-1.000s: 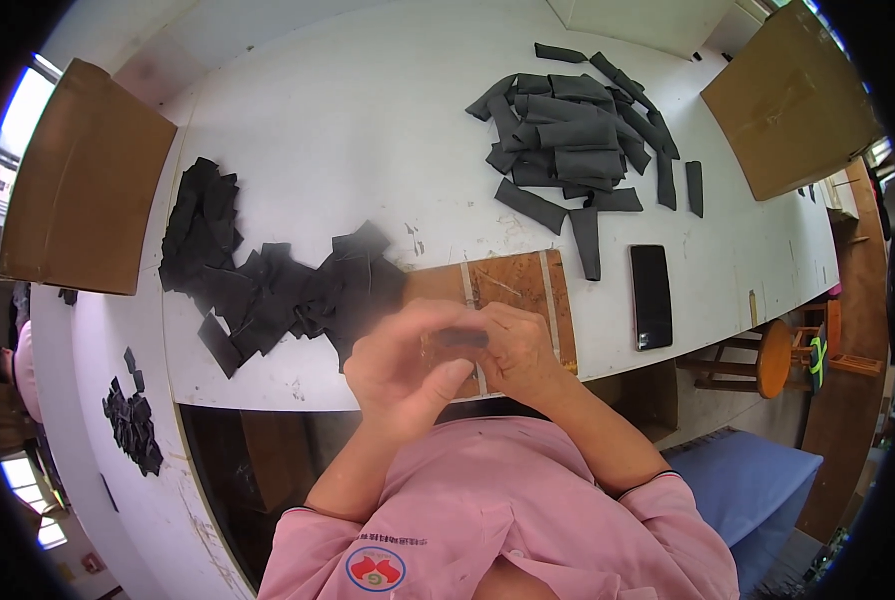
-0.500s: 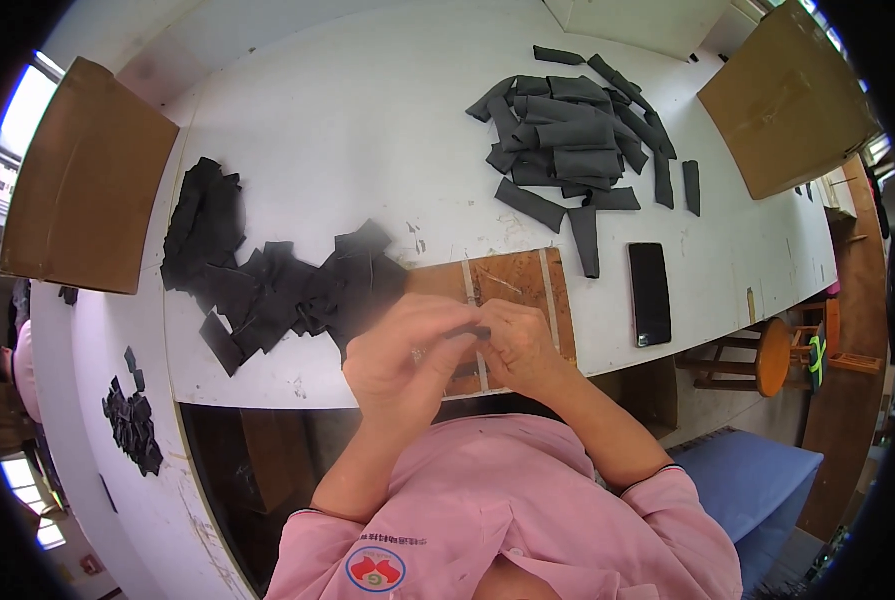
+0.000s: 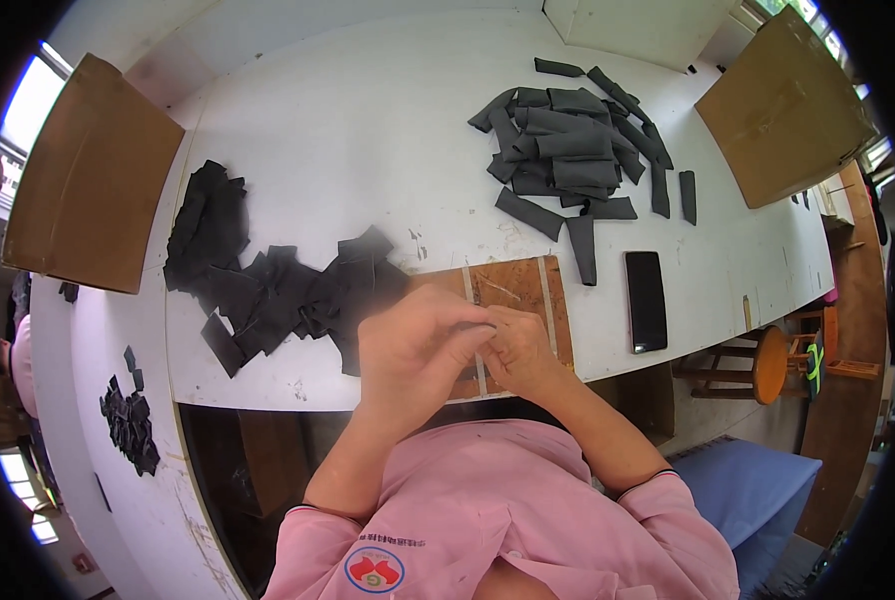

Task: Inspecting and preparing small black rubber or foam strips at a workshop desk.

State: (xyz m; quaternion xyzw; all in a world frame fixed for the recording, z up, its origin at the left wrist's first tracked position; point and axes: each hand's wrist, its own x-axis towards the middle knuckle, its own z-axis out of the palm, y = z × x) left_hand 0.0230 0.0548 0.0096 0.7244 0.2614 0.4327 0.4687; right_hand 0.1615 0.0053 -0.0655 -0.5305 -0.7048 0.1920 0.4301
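Nearest is the pink shirt (image 3: pixel 498 470), then both hands meeting in front of it. Left hand (image 3: pixel 408 345) has thumb and index pinched together on what looks like a small dark piece (image 3: pixel 474 326), just a sliver showing. Right hand (image 3: pixel 516 350) is curled up against those fingertips, can't tell what it's gripping. All that's above a brown board (image 3: pixel 516 285) with pale stripes. Phone's (image 3: pixel 647 302) lying to the right, a messy spread of flat black pieces (image 3: pixel 288 290) to the left. Farther off on the right, there's a heap of dark grey strips (image 3: pixel 573 135).
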